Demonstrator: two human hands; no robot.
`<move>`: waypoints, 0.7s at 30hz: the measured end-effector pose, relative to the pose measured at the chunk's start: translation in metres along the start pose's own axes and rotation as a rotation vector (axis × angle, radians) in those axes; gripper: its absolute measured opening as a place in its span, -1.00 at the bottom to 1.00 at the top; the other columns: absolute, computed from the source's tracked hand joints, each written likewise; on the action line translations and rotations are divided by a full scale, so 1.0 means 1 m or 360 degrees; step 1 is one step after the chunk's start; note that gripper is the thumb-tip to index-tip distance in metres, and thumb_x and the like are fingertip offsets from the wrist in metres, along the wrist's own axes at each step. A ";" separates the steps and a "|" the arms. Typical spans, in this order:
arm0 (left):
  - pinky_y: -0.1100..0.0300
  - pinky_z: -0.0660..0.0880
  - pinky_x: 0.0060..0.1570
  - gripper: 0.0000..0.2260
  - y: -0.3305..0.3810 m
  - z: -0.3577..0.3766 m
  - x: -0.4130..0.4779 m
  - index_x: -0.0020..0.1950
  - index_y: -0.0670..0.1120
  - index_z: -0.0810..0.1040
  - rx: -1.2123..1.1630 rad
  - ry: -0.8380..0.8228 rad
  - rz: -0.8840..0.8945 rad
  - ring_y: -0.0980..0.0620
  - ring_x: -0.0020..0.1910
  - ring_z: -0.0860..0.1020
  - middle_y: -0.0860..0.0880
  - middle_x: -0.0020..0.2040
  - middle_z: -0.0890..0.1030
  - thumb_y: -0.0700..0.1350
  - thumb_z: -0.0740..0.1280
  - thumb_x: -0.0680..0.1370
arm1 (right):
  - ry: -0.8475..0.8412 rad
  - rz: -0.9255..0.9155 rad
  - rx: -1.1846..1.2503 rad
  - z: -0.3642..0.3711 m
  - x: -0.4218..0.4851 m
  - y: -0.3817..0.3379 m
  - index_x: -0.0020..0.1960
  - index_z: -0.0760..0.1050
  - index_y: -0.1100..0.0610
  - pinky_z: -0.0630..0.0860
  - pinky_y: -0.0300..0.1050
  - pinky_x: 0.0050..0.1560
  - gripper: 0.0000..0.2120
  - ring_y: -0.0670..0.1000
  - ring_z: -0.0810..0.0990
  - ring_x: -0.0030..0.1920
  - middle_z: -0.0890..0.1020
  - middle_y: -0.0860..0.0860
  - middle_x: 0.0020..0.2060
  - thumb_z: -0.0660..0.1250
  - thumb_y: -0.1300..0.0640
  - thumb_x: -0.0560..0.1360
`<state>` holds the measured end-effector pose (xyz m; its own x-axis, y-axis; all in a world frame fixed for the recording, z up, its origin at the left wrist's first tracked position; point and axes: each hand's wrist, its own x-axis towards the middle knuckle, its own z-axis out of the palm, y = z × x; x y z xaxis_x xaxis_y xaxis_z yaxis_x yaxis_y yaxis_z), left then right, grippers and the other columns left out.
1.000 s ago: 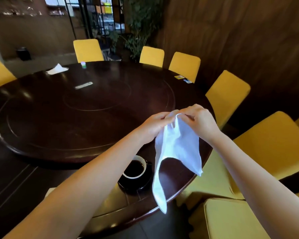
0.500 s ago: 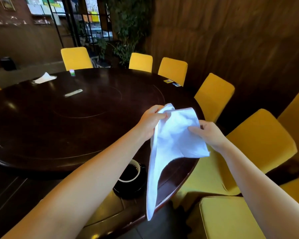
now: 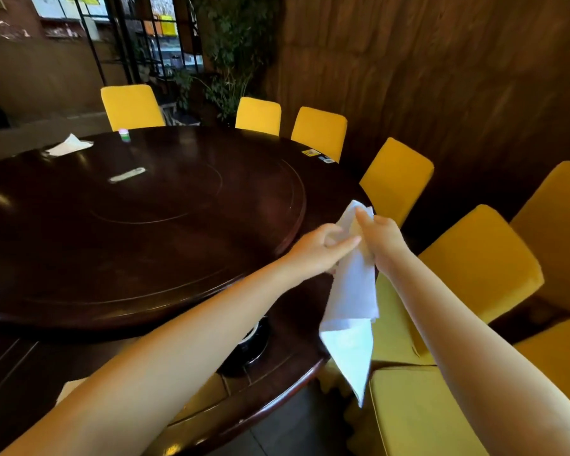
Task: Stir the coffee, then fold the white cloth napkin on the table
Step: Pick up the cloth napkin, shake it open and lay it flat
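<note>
- White cloth napkin (image 3: 351,292): held in the air above the near right edge of the table (image 3: 145,225), hanging in a long, narrow, partly folded shape with its lowest corner pointing down past the table edge.
- Left hand (image 3: 320,246): grip closed on the napkin's upper part, fingers curled around the cloth.
- Right hand (image 3: 384,238): grip pinched on the napkin's top edge, just beside the left hand; both hands touch the cloth.
- Coffee cup (image 3: 249,334): stands on a dark saucer (image 3: 247,357) on the table's near edge, largely hidden behind the left forearm.
- Dark wooden table: round, with a raised turntable at centre.
- Yellow chairs (image 3: 395,179): ring the far and right sides.
- A second white cloth (image 3: 68,146) lies at the far left.
</note>
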<state>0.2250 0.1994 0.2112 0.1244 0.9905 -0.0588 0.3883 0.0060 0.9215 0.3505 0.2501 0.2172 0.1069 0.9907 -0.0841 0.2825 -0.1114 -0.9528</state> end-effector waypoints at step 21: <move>0.21 0.29 -0.29 -0.71 -0.040 -0.018 -0.014 -0.23 -0.22 0.58 0.0246 0.0893 0.0241 0.07 -0.29 0.42 -0.18 -0.31 0.53 -0.06 0.18 0.48 | 0.0086 0.0121 0.0490 0.013 0.012 0.014 -0.20 0.47 0.30 0.53 0.15 0.12 -0.69 0.06 0.48 -0.28 0.44 0.07 -0.41 0.20 0.06 0.55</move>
<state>0.1910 0.1877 0.1820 -0.2960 0.9003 0.3190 0.5372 -0.1192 0.8350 0.3431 0.2612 0.1985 0.1693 0.9740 -0.1506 -0.0290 -0.1478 -0.9886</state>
